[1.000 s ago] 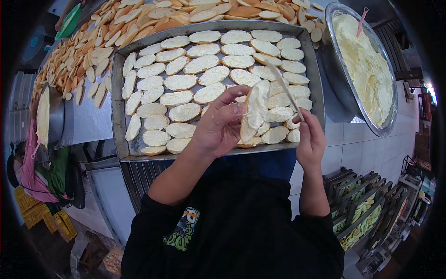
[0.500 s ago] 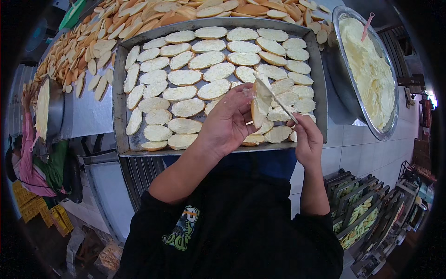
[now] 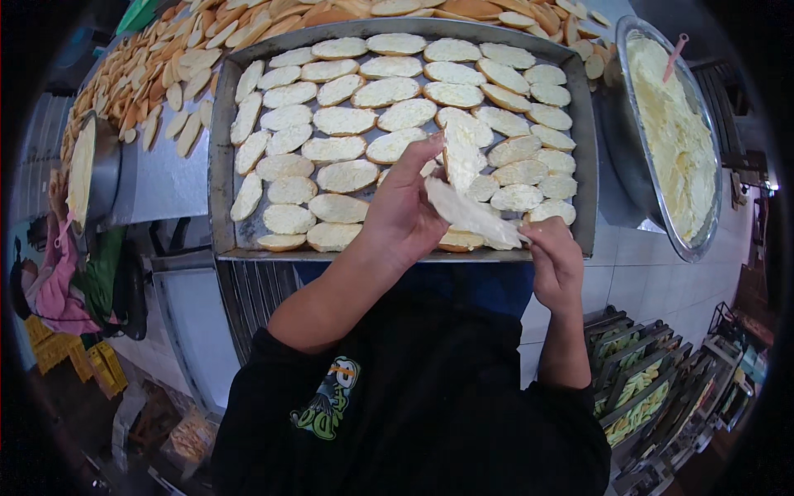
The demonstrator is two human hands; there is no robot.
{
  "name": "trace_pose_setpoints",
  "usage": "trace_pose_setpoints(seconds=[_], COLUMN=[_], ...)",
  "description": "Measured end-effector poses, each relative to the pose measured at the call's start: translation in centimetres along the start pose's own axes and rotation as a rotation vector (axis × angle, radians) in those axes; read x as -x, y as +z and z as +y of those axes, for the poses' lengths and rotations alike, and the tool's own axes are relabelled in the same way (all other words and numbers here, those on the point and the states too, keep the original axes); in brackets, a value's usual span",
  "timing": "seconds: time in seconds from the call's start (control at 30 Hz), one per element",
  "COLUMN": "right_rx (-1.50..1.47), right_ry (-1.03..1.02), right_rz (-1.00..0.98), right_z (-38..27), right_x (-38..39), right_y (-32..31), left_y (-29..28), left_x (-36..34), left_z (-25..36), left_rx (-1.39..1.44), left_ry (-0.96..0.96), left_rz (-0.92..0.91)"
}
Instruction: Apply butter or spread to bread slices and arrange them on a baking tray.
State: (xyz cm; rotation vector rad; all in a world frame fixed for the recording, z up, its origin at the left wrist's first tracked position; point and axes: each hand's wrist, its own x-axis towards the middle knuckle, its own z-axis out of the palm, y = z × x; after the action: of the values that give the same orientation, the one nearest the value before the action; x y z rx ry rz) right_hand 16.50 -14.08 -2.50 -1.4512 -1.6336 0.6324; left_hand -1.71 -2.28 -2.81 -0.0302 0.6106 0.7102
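My left hand (image 3: 408, 205) is closed around a bread slice (image 3: 463, 157), tilted up on edge over the tray, its face coated with pale cream. In my right hand (image 3: 552, 258) is the handle end of a spreader (image 3: 471, 215); its blade is thick with cream and lies across the lower part of the slice. Below both hands sits a large metal baking tray (image 3: 404, 255), filled with rows of oval slices (image 3: 345, 123) spread with the same cream. My left fingers hide part of the slice's back.
Plain bread slices (image 3: 165, 78) are heaped behind the tray. A steel bowl of cream (image 3: 674, 132) with a pink-handled utensil stands at the right. On the far left, another person (image 3: 62, 277) is beside a second bowl (image 3: 101, 169). Dark racks (image 3: 637, 372) stand at lower right.
The spreader's blade has swung from the top of the slice down to its lower part, its cream-covered face now showing. The slice has turned more toward view. The whole view has shifted slightly.
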Motion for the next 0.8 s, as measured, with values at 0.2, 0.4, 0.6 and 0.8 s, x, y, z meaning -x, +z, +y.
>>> trace_pose_setpoints(seconds=[0.2,0.4,0.6,0.8], right_rx=[-0.151,-0.287,-0.349,-0.414], right_ry=[0.040,0.171,0.170,0.169], right_rz=[0.125,0.160,0.137,0.145], right_z=[1.5,4.0,4.3,4.5], right_x=[2.3,3.1,2.0,2.2], right_y=[-0.1,0.4,0.9,1.1], left_y=[-2.9,-8.5,-12.2,-12.6], left_x=[1.8,8.7,14.6,14.8], left_z=[3.7,10.9,14.5,15.1], left_rx=[-0.177,-0.545,-1.100,-1.289], left_ry=[0.214,0.572,0.797,0.647], left_rz=[-0.131,-0.014,0.330,0.337])
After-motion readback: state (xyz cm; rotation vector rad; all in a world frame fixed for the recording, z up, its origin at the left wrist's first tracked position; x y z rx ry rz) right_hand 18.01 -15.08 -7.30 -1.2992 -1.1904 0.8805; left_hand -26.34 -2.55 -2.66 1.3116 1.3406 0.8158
